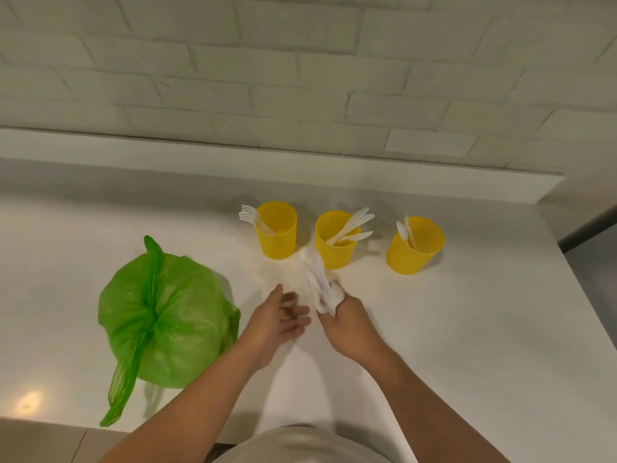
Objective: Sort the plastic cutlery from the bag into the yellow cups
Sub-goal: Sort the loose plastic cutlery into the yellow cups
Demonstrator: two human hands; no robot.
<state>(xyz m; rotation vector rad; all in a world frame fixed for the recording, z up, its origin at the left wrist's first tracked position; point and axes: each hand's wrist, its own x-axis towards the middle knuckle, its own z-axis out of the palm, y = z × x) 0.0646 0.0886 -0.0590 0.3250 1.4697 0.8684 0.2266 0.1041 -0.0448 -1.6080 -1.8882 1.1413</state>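
Three yellow cups stand in a row on the white counter. The left cup (277,230) holds forks, the middle cup (334,240) holds knives, and the right cup (414,247) holds spoons. A green plastic bag (160,315) lies at the left, bunched and knotted. My right hand (347,320) grips a blurred bundle of white plastic cutlery (317,279) that points up toward the middle cup. My left hand (283,315) hovers just left of it, fingers relaxed and spread, holding nothing.
The white counter (467,329) ends at a raised ledge and a white brick wall behind the cups. Its right edge drops off near the far right, and its front edge lies close to my body.
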